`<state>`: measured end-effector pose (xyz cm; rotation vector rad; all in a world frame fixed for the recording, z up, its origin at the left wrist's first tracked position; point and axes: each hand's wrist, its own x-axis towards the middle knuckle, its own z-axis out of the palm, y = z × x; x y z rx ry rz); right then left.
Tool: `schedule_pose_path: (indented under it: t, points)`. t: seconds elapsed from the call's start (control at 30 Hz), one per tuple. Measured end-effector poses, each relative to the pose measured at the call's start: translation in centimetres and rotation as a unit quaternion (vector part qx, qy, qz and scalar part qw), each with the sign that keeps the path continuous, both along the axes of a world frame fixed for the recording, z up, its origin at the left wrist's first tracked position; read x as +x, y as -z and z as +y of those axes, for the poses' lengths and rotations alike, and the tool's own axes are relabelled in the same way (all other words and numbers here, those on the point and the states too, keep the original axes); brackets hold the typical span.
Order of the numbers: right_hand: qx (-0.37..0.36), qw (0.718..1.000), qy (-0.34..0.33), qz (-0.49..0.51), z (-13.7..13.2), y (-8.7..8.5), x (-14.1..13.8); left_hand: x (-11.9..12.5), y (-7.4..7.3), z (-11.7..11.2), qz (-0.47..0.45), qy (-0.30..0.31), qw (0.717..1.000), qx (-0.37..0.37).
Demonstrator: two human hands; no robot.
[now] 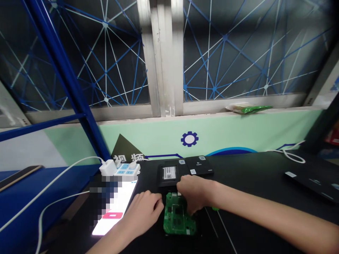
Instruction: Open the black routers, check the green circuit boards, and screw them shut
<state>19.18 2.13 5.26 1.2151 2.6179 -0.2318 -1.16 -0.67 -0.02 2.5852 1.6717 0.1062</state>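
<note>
A green circuit board lies on the black table in front of me. My left hand rests with curled fingers at the board's left edge, touching its upper left corner. My right hand is closed over the board's upper right part, knuckles up; a green tip shows just behind it, and what the fingers hold is hidden. Just beyond the hands lies a black device housing with a white label.
A lit phone lies left of my left hand. A white power strip with a plugged charger and white cables sits behind it. Another black flat device lies at the back, one more at the right. Blue shelf frame stands left.
</note>
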Motion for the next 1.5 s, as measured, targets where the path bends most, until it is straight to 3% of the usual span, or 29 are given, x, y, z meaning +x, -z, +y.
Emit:
schedule_pose_path:
  t: [0.57, 1.07, 1.23, 1.5]
  points:
    - [0.050, 0.996, -0.070, -0.003, -0.2, -0.1, 1.4, -0.3, -0.1, 0.5, 0.004, -0.011, 1.000, -0.008]
    - [-0.001, 0.990, -0.036, 0.140, -0.7, 1.0, 3.2, -0.4, -0.6, 0.3, 0.017, 0.021, 1.000, -0.006]
    - [-0.036, 0.970, -0.033, 0.236, -0.6, 2.1, 4.3, -0.4, -0.8, 0.3, 0.000, 0.013, 0.999, -0.033]
    - [-0.046, 0.914, -0.017, 0.402, -1.4, 5.1, 5.5, -0.4, -1.1, 0.3, -0.067, 0.025, 0.995, -0.069]
